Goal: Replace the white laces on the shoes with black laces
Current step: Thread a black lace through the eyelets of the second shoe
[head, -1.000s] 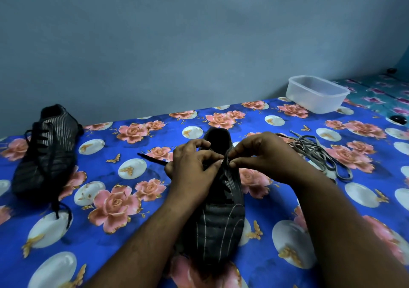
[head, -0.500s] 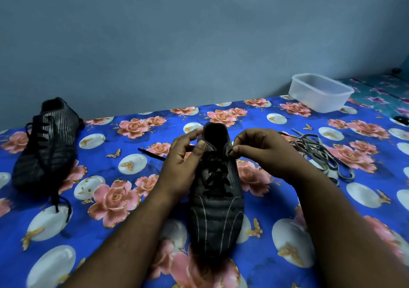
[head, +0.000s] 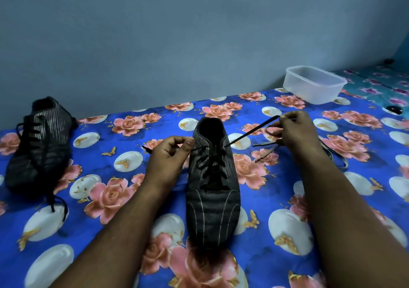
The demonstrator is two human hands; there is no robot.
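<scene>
The other shoe (head: 39,141), far left of my fingers, already wears black. I'm threading the top eyelets of the shoe (head: 213,190) between my hands. My left hand (head: 169,157) pinches one end of the black lace (head: 212,161) beside the collar; my right hand (head: 295,130) pinches the other end, drawn up and outward. Next, I'd judge: pull both ends even. The old laces (head: 334,157) lie just behind my right wrist.

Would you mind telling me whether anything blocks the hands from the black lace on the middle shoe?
Nothing visible does. The right hand already pinches the black lace pulled taut from the black striped shoe, and the left hand pinches its other end.
</scene>
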